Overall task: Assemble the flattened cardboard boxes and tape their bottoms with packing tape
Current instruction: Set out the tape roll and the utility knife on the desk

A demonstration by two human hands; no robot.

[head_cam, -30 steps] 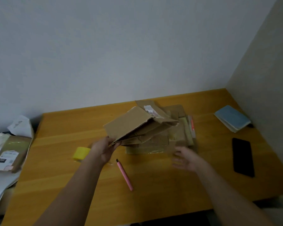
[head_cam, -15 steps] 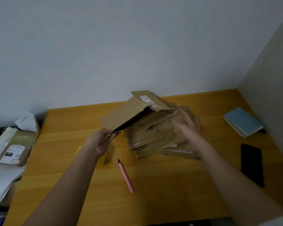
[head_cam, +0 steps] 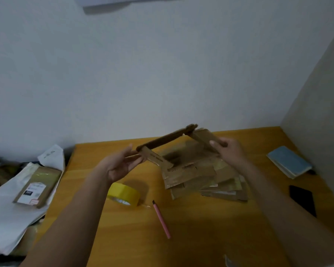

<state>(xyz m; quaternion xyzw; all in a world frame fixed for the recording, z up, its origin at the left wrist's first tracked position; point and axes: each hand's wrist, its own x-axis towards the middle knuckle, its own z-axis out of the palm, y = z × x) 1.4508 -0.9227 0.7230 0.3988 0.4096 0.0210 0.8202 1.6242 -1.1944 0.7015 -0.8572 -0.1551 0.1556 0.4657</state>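
Head view: both hands hold one box (head_cam: 174, 143) up off the table (head_cam: 191, 237), above the stack (head_cam: 202, 180) of flattened boxes at about 1 o'clock from the frame's middle. The box is half opened into a rough frame, seemingly so its walls can be squared before the bottom flaps are folded.

The left hand (head_cam: 121, 164) has its palm turned up and its fingers nearly straight, pressing the box's left corner; this looks like a push or a support more than a grip. The right hand (head_cam: 229, 151) curls its fingers and thumb round the box's right wall, likely to pull that side outward against the left hand.

The tape (head_cam: 124, 194) (a yellow roll) lies flat on the table at 7 o'clock from the box, just under the left forearm, within easy reach for sealing. A pink pen (head_cam: 161, 219) lies right of the tape, well apart from the stack; it may be a cutter, though I cannot tell.

Off at 3 o'clock lie a blue book (head_cam: 289, 161) and a dark phone (head_cam: 303, 200). At 9 o'clock, off the table's left edge, sits a parcel (head_cam: 37, 185) on white wrappers.
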